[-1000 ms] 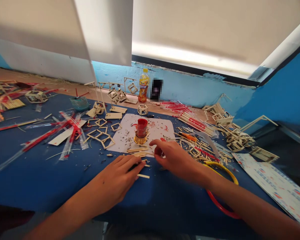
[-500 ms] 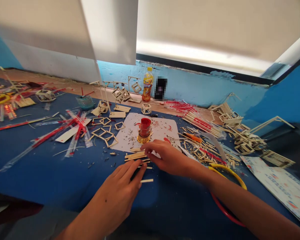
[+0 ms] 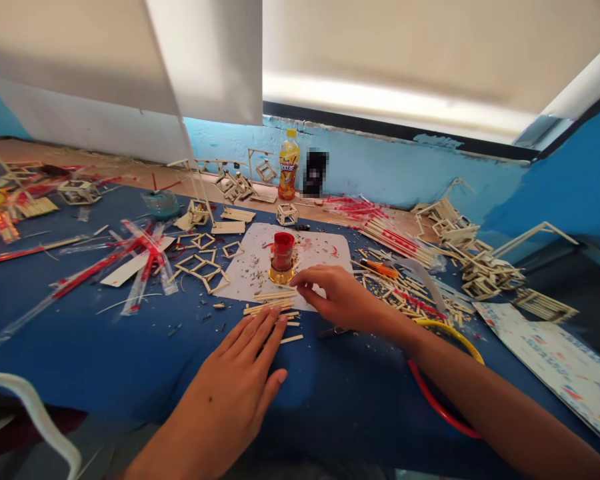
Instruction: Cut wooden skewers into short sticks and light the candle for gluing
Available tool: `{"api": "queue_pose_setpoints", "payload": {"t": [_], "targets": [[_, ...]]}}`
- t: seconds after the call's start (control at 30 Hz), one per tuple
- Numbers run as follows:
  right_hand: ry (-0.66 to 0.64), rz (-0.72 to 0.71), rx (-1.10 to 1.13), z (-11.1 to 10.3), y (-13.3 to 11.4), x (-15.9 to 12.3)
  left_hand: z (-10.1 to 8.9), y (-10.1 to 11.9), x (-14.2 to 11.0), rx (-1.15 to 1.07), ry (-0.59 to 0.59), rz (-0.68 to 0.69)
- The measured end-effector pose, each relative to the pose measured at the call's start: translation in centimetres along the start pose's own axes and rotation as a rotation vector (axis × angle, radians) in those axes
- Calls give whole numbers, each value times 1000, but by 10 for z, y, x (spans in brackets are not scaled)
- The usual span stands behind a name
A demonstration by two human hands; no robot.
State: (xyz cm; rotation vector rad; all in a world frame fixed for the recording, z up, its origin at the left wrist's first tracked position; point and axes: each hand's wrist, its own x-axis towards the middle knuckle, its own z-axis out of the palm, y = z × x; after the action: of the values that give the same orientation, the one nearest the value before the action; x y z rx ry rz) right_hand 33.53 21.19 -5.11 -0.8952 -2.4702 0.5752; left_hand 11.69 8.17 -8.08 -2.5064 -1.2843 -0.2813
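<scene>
My left hand [image 3: 243,380] lies palm down with its fingers stretched out. Its fingertips rest on a row of thin wooden sticks [image 3: 267,305] at the front edge of a white sheet. Across from it, my right hand [image 3: 337,297] is curled, fingertips bent together by the right ends of the sticks. What it pinches, if anything, is hidden. One short stick [image 3: 292,339] lies apart, right of my left fingertips. Just beyond the right fingers stands a red cup-like holder [image 3: 283,252] on a gold base. A small dark tool [image 3: 333,331] shows partly under my right wrist.
Dark scraps dot the white sheet [image 3: 253,250]. Stick frames [image 3: 203,270] and red-and-clear plastic wrappers [image 3: 145,257] lie left. Cut sticks [image 3: 410,297], a yellow-and-red ring-like handle [image 3: 443,407] and a printed board [image 3: 545,360] lie right. A drink bottle [image 3: 289,167] stands behind.
My left hand has flattened, its thumb now spread away from the fingers. The right hand has moved slightly right, uncovering the dark tool. A pale curved thing has appeared at lower left.
</scene>
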Motion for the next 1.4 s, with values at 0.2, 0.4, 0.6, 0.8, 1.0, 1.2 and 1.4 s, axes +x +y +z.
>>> {"api": "queue_pose_setpoints", "payload": {"t": [0.2,0.4,0.6,0.8,1.0,1.2,1.4], "targets": [[-103,22,-61,-26,-8,-3,1,18,0,22,35,-64],[-223,29,-158,-42,-5,-14,12,-4,19,-4,-28,-105],[-273,-69,-139,-25,-9,-17,13,-18,32,-83,-116,-89],[-254,-109,-172,-19,-18,-18,19,-12,19,38,32,-78],[-199,23,-226,-19,-7,-20,23,-17,15,101,92,-67],[-210,24,-163,-14,-5,-18,34,-22,16,111,89,-46],[-215,49,-41,10,-22,3,30,-18,15,92,85,-86]]}}
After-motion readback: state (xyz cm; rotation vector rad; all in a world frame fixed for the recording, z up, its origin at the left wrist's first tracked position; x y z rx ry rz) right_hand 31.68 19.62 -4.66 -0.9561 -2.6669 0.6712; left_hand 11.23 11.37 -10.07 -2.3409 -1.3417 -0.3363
